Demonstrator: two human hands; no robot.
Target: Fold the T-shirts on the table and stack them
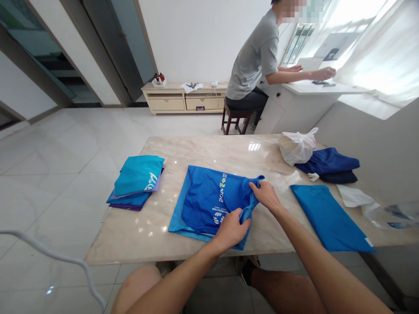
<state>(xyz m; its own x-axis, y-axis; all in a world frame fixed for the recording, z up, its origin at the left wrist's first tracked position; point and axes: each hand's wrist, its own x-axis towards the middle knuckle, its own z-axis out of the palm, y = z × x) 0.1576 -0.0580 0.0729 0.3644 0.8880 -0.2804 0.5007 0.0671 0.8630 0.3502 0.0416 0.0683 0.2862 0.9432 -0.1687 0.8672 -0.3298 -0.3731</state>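
Observation:
A blue printed shirt [203, 200] lies partly folded on the marble-look table [157, 244] in front of me. It carries white and yellow lettering and a round white emblem. My left hand [231, 229] is closed on the shirt's near right edge. Farther back, my right hand [264, 195] pinches the bunched corner on the same side. Between the two hands the cloth is gathered and slightly raised, while the left part lies flat. A lighter blue layer shows along the left and lower edges.
Several folded garments form a stack [139, 176] at the left. To the right lie a folded blue cloth [329, 218], a white plastic bag [297, 147], dark blue clothing [330, 162] and clear packaging [391, 216]. Beyond the table, a person [253, 56] sits on a stool [236, 120].

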